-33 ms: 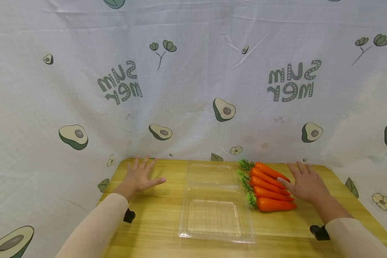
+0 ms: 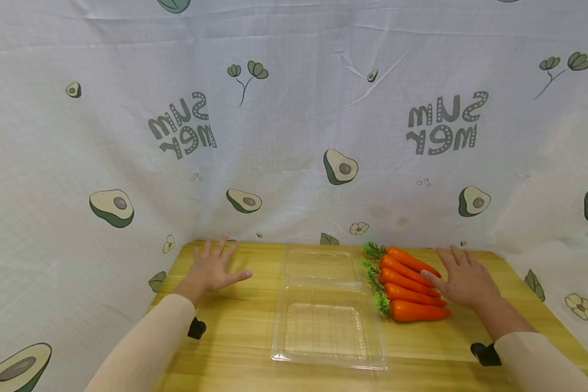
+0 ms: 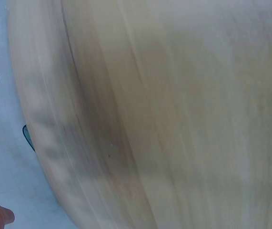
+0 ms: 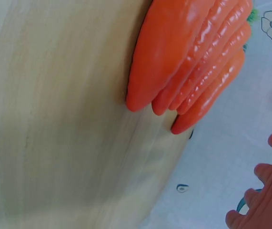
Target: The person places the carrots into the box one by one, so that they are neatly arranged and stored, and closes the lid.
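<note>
My left hand point(image 2: 213, 268) is spread with straight fingers over the left side of the wooden table point(image 2: 235, 348), holding nothing. On the right, my right hand point(image 2: 470, 280) is spread too, just beside the pointed ends of several orange carrots point(image 2: 418, 311); its thumb overlaps them in the head view. The carrots lie side by side in a row, green tops to the left. In the right wrist view, the hand point(image 4: 269, 195) appears apart from the carrots point(image 4: 169, 52). Between the hands a clear plastic container point(image 2: 280, 357) lies opened flat, its hinged lid point(image 2: 320, 267) toward the back.
A white curtain point(image 2: 294, 125) printed with avocados and flowers hangs behind the table and along its sides. Black wrist cameras point(image 2: 196, 328) sit under both forearms. Bare wood point(image 3: 174, 119) fills most of the left wrist view.
</note>
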`<control>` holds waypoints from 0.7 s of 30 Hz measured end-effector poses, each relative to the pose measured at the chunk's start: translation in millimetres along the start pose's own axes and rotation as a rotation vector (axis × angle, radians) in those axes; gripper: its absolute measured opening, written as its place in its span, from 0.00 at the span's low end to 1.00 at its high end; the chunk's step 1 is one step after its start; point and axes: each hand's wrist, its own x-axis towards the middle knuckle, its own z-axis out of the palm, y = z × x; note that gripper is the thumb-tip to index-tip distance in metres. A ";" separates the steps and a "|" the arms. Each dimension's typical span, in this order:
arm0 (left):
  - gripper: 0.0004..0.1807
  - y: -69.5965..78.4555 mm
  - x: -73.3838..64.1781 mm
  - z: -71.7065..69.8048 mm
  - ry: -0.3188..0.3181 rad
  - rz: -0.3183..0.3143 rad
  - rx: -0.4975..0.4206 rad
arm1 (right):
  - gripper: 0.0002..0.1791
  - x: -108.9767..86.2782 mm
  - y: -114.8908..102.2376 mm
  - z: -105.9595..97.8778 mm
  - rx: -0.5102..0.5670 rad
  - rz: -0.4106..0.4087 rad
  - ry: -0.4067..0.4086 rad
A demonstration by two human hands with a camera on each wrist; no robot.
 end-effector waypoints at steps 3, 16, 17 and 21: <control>0.56 1.3 0.2 2.6 0.007 0.006 -0.010 | 0.52 -0.6 -0.4 0.5 0.023 -0.006 -0.002; 0.52 24.3 -1.3 15.9 -0.037 0.032 -0.313 | 0.49 -7.6 -9.7 2.1 0.216 0.041 -0.029; 0.51 26.3 -1.3 16.6 -0.039 0.032 -0.345 | 0.48 -8.4 -10.6 1.5 0.242 0.044 -0.025; 0.49 33.5 -1.0 21.2 -0.049 0.026 -0.497 | 0.46 -12.2 -14.8 1.2 0.363 0.050 -0.011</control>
